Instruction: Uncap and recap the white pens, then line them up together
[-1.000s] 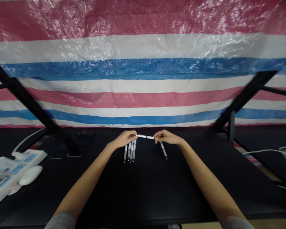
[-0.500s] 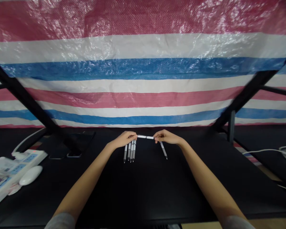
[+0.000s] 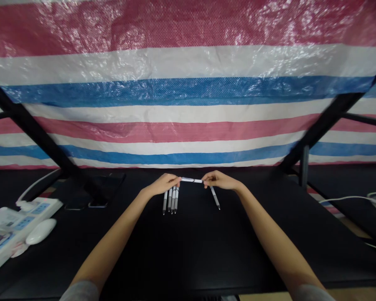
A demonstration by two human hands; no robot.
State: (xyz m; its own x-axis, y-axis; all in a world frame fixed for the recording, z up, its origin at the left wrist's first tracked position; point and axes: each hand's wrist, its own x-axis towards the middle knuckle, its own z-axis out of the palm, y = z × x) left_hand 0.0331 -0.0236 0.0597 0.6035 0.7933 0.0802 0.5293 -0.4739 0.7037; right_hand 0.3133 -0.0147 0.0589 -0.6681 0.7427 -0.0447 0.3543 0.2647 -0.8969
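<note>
A white pen (image 3: 191, 180) is stretched sideways between my two hands, above the far part of the black table. My left hand (image 3: 164, 183) pinches its left end, and my right hand (image 3: 218, 180) pinches its right end. Below the left hand lie several pens (image 3: 171, 201) side by side with grey grips and tips toward me; the hand covers their upper ends. One more pen (image 3: 215, 198) lies slanted under the right hand, its top hidden by the fingers.
On the left of the black table (image 3: 181, 255) are a white power strip (image 3: 21, 225) with plugs and a white computer mouse (image 3: 41, 231). Dark flat devices (image 3: 97, 204) lie behind them. Striped plastic sheeting (image 3: 188, 113) hangs at the back between black slanting posts (image 3: 44, 136).
The pen between my hands has turned a little about its length, so its clip side now shows. Both hands stay almost in the same place.
</note>
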